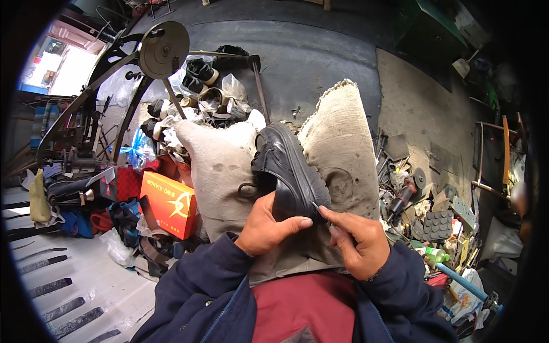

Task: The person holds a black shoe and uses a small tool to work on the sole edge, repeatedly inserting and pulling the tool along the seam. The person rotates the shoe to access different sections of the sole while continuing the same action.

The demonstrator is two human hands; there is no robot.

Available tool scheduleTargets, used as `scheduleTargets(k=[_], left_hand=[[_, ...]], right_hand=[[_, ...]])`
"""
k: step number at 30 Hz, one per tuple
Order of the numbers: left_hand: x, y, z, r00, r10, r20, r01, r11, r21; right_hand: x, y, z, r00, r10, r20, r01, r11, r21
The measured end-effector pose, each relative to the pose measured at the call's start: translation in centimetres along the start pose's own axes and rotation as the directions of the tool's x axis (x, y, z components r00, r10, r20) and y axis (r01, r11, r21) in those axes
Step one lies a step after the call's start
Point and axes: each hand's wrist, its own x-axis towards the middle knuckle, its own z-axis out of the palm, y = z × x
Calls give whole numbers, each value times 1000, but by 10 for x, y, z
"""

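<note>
Black shoe [290, 171] rests on my lap cloth [220, 186], toe away; left hand [267, 226] curls round heel [287, 207], right hand [363, 240] pinches slim metal-tipped tool [315, 204] at sole edge [313, 186] — sole-edge work, I judge; next move wants heel firm, tip steady.

Wears dk. navy jkt. [237, 323], open down front, w/ brighter blue zip edging [226, 311] on both sides & long, loose, well-creased L sleeve [200, 274] & R sleeve [406, 286]. Shows plain maroon top [303, 306] betw. jkt. fronts, w/ small greyish patch [302, 335] low in the middle. Has stained beige cloth [220, 197] spread over lap, w/ rough, fuzzy upper edge; leaves L hand [271, 226] & R hand [363, 240] bare.
</note>
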Motion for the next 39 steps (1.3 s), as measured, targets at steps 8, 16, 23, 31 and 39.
scheduleTargets(k=[8,16,23,31,39], left_hand=[[-1,5,0,996,-32,-85,32,999,-1],[9,13,6,976,88,-201,-130,970,-205],[11,13,11,977,95,-192,-118,987,-111],[7,15,13,972,126,-197,-121,992,37],[10,21,14,972,68,-226,-48,995,90]], right_hand=[[1,2,-12,989,-65,-131,58,997,-53],[16,55,-25,992,-87,-97,77,992,-101],[-20,231,-134,743,296,-600,-384,923,-20],[-82,364,-120,354,523,-775,-641,739,207],[-31,190,-65,712,-5,-702,-11,1000,-19]])
